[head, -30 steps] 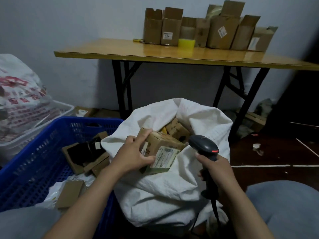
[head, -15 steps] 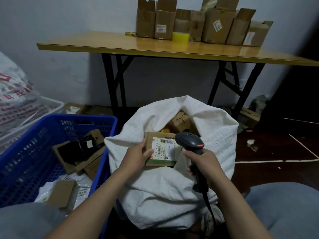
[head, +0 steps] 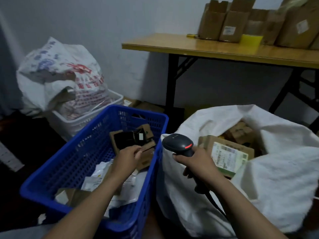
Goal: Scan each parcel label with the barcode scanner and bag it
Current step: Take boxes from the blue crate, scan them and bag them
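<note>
My right hand (head: 196, 162) grips the handle of a black barcode scanner (head: 179, 144), whose head with a red light sits over the near rim of the white sack (head: 276, 178). Inside the sack lies a cardboard parcel with a white and green label (head: 226, 154), with more small boxes behind it. My left hand (head: 126, 159) is down inside the blue plastic crate (head: 74, 163), its fingers pinching the edge of a cardboard parcel (head: 146, 152) that lies next to a dark-fronted box (head: 126, 138). White packets and flat cartons lie on the crate floor.
A white basket (head: 82, 121) with a printed white bag (head: 62, 75) stands behind the crate on the left. A wooden folding table (head: 224, 50) at the back right carries several open cardboard boxes and a yellow item (head: 251, 39). The floor is dark.
My left hand let go of the labelled parcel, which now lies in the sack, and reached left into the blue crate. The view swung left. The scanner stays in my right hand.
</note>
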